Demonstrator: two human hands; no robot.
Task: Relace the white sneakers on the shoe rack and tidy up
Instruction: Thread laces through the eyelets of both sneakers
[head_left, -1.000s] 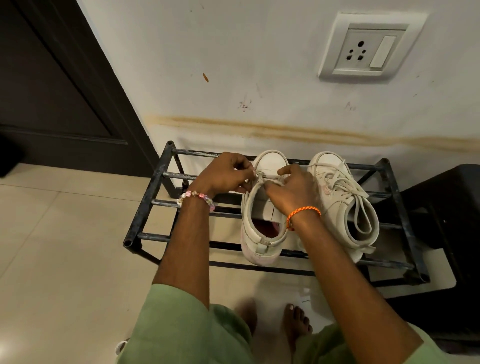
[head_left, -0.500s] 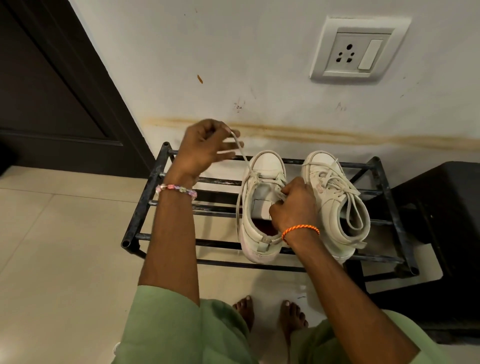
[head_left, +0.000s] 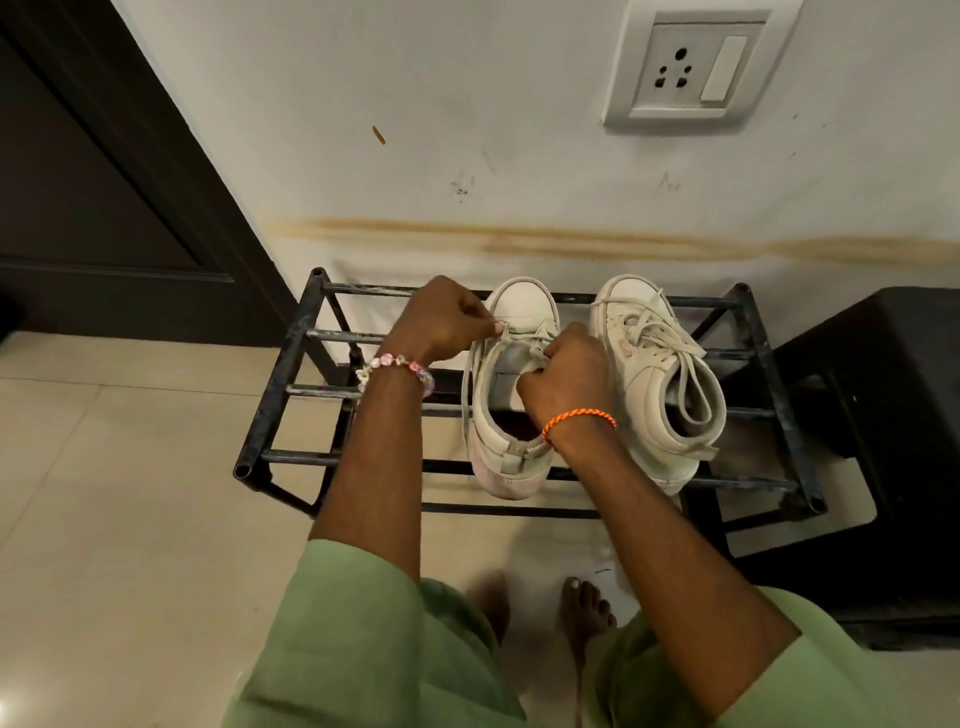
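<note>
Two white sneakers stand toes to the wall on a black metal shoe rack (head_left: 270, 410). The left sneaker (head_left: 511, 457) is only laced near its toe, and its white lace (head_left: 470, 374) hangs in a loop down its left side. My left hand (head_left: 441, 322) pinches the lace at the sneaker's left eyelets. My right hand (head_left: 566, 369) is curled over the tongue and pinches the lace on the right side. The right sneaker (head_left: 654, 384) is laced, with its loose lace loops lying over the opening.
A dark door (head_left: 78, 182) stands at the left. A black low stool or box (head_left: 883, 415) sits right of the rack. A wall socket (head_left: 685, 67) is above. My bare feet (head_left: 582, 608) are on the tiled floor in front of the rack.
Half a second ago my left hand was raised up and to the left, pulling the lace out. It has come back down to the left sneaker's eyelets. My right hand stayed on the shoe.
</note>
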